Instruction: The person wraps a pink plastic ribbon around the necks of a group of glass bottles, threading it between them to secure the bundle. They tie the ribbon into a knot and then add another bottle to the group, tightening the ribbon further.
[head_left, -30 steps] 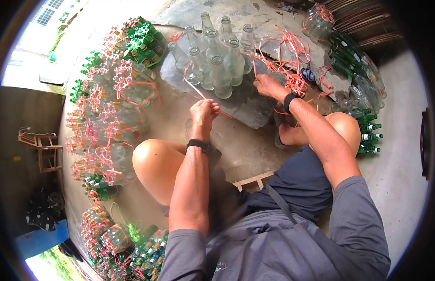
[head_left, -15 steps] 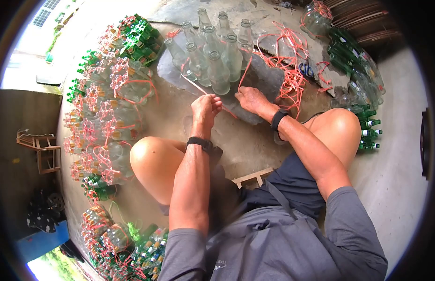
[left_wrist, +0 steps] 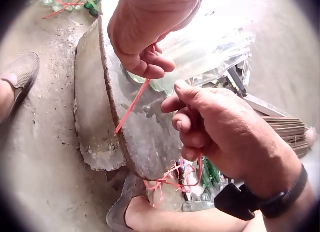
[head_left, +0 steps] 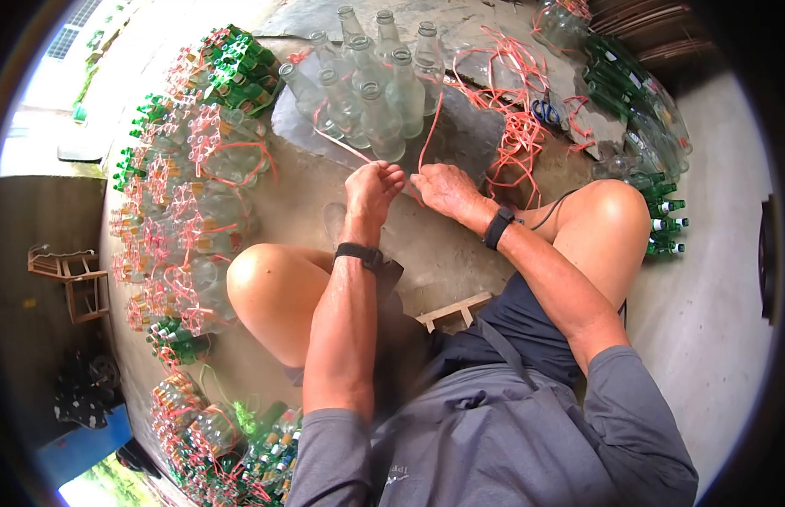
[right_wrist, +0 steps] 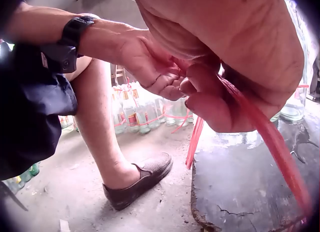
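Note:
Several clear glass bottles (head_left: 381, 125) stand upright in a tight cluster on a dark stone slab (head_left: 472, 139). Pink plastic strapping (head_left: 353, 150) runs from the cluster's left side to my left hand (head_left: 374, 193), which pinches it. A short tail of strapping (left_wrist: 131, 109) hangs below these fingers in the left wrist view. My right hand (head_left: 450, 191) grips the length (head_left: 429, 135) that comes from the cluster's right side. In the right wrist view, the strapping (right_wrist: 270, 134) passes between the curled fingers of the right hand (right_wrist: 240, 61). Both hands are close together, just in front of the bottles.
Tangled pink strapping (head_left: 523, 139) lies right of the slab beside blue-handled scissors (head_left: 546, 111). Bundles of tied bottles (head_left: 190, 211) line the left side. Loose green bottles (head_left: 616, 93) lie at the right. The person's knees (head_left: 270, 283) flank the work.
My right hand has moved left and toward the body, drawing its strapping alongside the bottles and closing up to the left hand. The left hand has stayed nearly in place, holding its strapping.

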`<state>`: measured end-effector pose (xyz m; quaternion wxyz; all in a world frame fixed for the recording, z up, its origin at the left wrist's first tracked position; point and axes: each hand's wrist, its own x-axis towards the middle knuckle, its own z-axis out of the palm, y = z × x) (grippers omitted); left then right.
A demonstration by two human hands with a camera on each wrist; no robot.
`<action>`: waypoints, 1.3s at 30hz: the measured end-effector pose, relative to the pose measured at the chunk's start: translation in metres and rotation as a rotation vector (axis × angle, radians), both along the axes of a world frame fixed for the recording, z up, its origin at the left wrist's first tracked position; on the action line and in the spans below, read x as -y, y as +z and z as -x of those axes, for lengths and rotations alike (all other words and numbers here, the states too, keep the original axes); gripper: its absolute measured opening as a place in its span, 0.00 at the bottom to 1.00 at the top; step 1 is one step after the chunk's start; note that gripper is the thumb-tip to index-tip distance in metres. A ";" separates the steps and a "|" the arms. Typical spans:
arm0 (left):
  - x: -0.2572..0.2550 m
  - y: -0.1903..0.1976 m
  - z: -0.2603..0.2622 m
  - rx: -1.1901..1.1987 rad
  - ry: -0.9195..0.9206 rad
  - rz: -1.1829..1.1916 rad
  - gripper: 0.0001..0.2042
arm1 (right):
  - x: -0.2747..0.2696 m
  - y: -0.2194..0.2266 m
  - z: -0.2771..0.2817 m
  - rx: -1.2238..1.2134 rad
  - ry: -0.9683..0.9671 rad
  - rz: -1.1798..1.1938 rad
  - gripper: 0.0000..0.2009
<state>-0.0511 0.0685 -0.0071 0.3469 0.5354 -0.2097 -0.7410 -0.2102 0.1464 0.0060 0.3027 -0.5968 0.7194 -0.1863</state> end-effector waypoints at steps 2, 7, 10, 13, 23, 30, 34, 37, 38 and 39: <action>0.000 0.004 0.003 -0.025 0.002 -0.002 0.09 | -0.002 0.005 -0.004 0.033 0.019 -0.045 0.19; 0.002 0.001 0.005 -0.107 -0.012 0.058 0.10 | -0.002 0.007 -0.018 0.139 0.025 -0.046 0.19; 0.002 -0.001 0.006 -0.052 -0.050 0.056 0.09 | -0.004 -0.006 -0.025 0.226 0.042 0.053 0.16; 0.001 0.000 0.008 -0.034 -0.098 0.051 0.09 | -0.008 -0.008 -0.028 0.264 0.064 0.163 0.14; 0.007 -0.023 0.003 -0.110 -0.179 0.057 0.08 | -0.007 -0.001 -0.015 0.955 -0.210 -0.540 0.17; 0.006 -0.029 0.001 -0.167 -0.162 0.005 0.07 | -0.002 -0.010 -0.013 1.372 -0.391 -0.549 0.20; 0.004 -0.021 0.003 -0.144 -0.156 0.006 0.06 | 0.002 -0.025 -0.013 1.397 -0.546 -0.423 0.19; 0.000 -0.015 0.005 -0.111 -0.130 -0.016 0.05 | 0.006 -0.039 -0.012 1.397 -0.617 -0.354 0.15; -0.001 -0.014 0.005 -0.117 -0.128 -0.031 0.05 | 0.006 -0.041 -0.011 1.412 -0.635 -0.327 0.14; -0.001 -0.015 0.005 -0.123 -0.126 -0.046 0.04 | 0.007 -0.045 -0.011 1.413 -0.632 -0.327 0.14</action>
